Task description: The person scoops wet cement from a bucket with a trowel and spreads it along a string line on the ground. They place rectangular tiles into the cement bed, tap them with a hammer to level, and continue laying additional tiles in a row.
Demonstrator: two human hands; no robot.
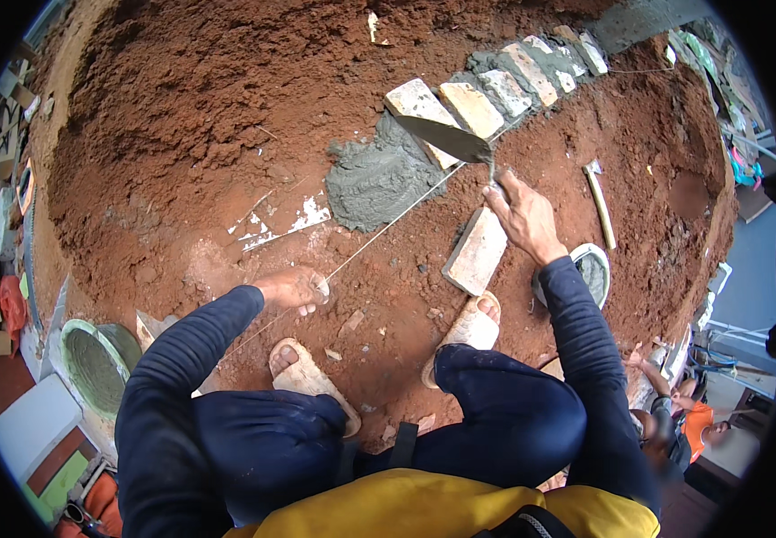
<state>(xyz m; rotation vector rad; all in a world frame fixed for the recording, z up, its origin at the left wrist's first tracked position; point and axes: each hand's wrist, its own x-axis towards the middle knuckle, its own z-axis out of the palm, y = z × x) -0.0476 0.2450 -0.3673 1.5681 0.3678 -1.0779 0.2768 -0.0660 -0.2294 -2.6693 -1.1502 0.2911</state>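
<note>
The right grip (pixel 524 215) is closed around the handle of a trowel (pixel 446 139), and the fingers cover most of that handle. The dark blade points up and left, crossing 1 pale brick in view; whether it touches the brick is hard to tell. The left grip (pixel 291 289) is partly curled, low over the soil, with a taut string (pixel 379 233) meeting its fingertips. A small pale patch shows there, too little to identify, and I cannot tell whether the fingers pinch the string or merely lie against it.

Just below the right hand, 1 loose brick (pixel 476 253) lies on the red soil (pixel 397 305), near the right sandal (pixel 473 330). Beyond the string, a spread of grey mortar (pixel 379 179) runs up to a row of bricks (pixel 471 109); farther along, mortar smears blur the edges between bricks.

The right forearm hides part of a bucket (pixel 605 269) holding grey mix; a hand tool (pixel 601 206) with a pale handle lies near it. The left sleeve (pixel 173 377) cuts off the side of a green bucket (pixel 69 336). At the right edge, a person in orange (pixel 698 421) is small and distorted by the lens.
</note>
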